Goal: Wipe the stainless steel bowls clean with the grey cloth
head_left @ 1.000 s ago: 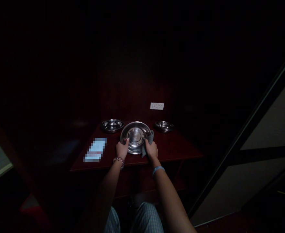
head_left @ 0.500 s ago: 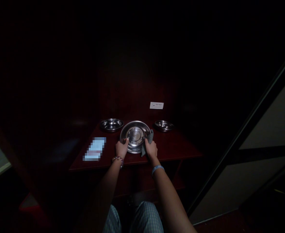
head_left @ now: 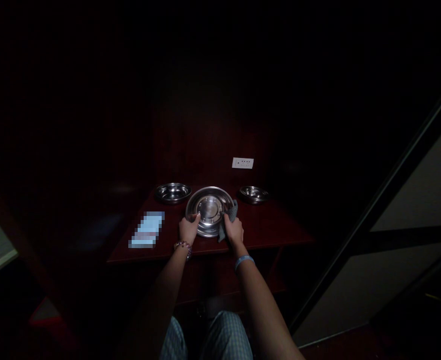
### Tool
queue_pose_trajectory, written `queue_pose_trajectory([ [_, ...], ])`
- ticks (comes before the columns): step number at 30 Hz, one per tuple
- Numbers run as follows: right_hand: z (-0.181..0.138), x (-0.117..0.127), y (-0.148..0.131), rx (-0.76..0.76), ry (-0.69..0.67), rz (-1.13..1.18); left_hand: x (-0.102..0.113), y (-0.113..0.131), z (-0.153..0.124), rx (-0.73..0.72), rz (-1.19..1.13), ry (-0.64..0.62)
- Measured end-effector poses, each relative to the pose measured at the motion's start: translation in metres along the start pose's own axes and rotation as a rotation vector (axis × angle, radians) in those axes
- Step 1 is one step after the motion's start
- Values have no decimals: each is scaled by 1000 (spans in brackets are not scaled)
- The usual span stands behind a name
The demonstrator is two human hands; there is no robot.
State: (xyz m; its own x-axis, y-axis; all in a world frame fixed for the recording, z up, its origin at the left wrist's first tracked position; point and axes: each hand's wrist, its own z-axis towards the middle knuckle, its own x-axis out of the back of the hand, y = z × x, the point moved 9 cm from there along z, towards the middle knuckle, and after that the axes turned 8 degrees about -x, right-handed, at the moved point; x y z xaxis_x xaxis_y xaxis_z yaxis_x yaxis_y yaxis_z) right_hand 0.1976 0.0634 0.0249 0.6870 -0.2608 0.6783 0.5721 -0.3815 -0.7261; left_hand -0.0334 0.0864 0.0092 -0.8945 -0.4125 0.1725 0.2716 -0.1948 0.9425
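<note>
A shiny steel basin (head_left: 209,207) is tilted toward me above the front part of the dark red desk (head_left: 273,227). My left hand (head_left: 188,229) grips its lower left rim, thumb over the inside. On the opposite side, my right hand (head_left: 234,229) is closed on the rim together with a grey cloth (head_left: 232,212), which folds around the edge. The cloth is partly hidden by the fingers. Behind to the left stands another steel basin (head_left: 173,192), and behind to the right are steel bowls (head_left: 254,194) that look stacked.
A pixelated bright rectangle (head_left: 147,230) lies on the desk at the left. On the back wall is a white socket plate (head_left: 243,163). A dark-framed panel (head_left: 404,200) slants along the right, and a red bin-like object (head_left: 47,317) sits low at the left.
</note>
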Motion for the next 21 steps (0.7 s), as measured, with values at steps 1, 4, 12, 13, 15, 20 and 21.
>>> queue_pose_trajectory([
  [1, 0, 0, 0, 0, 0, 4, 0, 0, 0, -2, 1, 0],
  [4, -1, 0, 0, -3, -1, 7, 0, -2, 1, 3, 12, -1],
  [12, -1, 1, 0, -5, 3, 5, 0, 0, 0, 6, 51, -9],
  [13, -1, 1, 0, -8, 3, 5, 0, 0, -1, 4, 49, -10],
  [15, -1, 1, 0, -9, 3, 2, 1, 1, -2, 3, 46, -5],
  [20, -1, 0, 0, -7, 2, -19, 2, 1, -2, -6, 44, -1],
  [21, -1, 0, 0, -4, 3, -19, 2, 1, -2, -7, 46, -5],
])
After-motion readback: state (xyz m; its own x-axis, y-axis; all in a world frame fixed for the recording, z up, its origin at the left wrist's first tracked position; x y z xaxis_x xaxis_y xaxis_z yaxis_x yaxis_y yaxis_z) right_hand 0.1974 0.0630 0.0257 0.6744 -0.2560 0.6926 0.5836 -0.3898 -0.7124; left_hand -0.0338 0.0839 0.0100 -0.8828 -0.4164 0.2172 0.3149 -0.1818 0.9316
